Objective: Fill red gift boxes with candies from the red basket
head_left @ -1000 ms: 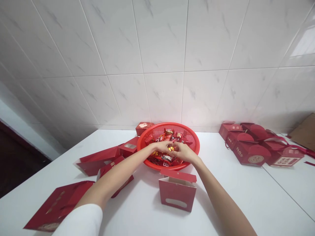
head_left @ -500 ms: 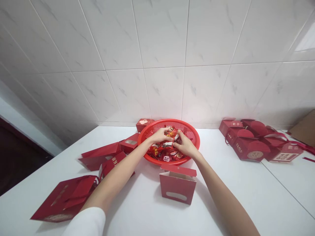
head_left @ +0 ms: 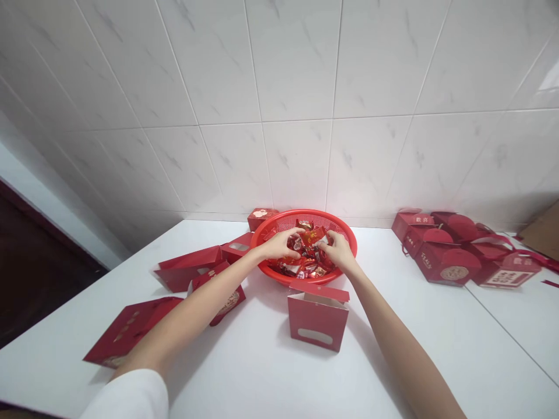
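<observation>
A round red plastic basket [head_left: 349, 235] holds several wrapped candies [head_left: 313, 235], mostly red with some gold and white. My left hand [head_left: 282, 244] reaches in over its left side, thumb and fingers curved and apart around the candies there. Over the right side is my right hand [head_left: 338, 251], its thumb and forefinger spread close to a whitish wrapper; I see nothing clearly gripped. Just in front of the basket stands a small red carton [head_left: 318, 320] with its top flap up and an oval window in its front.
Red gift boxes lie at the left, among them a large one [head_left: 126, 329] partly behind my left forearm and a long one [head_left: 187, 269]. A small red box [head_left: 261, 216] sits behind the basket. Closed red boxes [head_left: 448, 262] cluster at the right, near a brown carton [head_left: 541, 230]. A tiled wall [head_left: 297, 163] rises behind.
Both hands have moved apart from each other above the basket, and their fingers have spread. The candies between them have shifted and show more. The view has shifted slightly.
</observation>
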Available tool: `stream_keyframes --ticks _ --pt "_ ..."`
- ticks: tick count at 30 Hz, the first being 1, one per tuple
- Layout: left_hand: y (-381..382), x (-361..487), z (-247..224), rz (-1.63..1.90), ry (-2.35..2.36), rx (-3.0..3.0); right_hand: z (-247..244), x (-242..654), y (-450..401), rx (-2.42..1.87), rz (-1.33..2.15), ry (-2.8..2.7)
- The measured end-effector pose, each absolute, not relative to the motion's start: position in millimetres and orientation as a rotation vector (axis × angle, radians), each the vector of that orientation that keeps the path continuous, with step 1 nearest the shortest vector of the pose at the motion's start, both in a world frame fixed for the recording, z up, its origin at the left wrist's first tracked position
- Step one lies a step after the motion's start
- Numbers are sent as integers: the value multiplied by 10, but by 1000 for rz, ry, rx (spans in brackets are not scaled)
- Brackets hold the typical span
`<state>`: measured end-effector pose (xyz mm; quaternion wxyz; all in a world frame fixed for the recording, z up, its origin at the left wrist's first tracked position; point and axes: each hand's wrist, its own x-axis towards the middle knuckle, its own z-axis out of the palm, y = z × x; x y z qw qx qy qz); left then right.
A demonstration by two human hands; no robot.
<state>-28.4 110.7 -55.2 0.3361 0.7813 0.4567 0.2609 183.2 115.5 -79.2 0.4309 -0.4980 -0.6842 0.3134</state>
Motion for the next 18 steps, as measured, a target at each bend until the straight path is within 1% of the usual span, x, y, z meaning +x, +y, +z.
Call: stream_keyframes --ticks 4,6,11,15,18 --pt "891 -396 -401 550 1372 2169 -792 1825 1138 -1188 763 -1726" --pt "759 -435 -297 463 1375 2207 -796 1824 1131 -1176 756 -1729" --pt "437 -443 -136 32 1167 2231 -813 1821 1122 -1201 784 -1779" --pt "363 -329 -127 -159 1296 2281 -801 1812 1106 -1289 766 -1870" --pt "486 -209 -115 -395 1419 2218 -782 1808 1091 -1317 699 -1896"
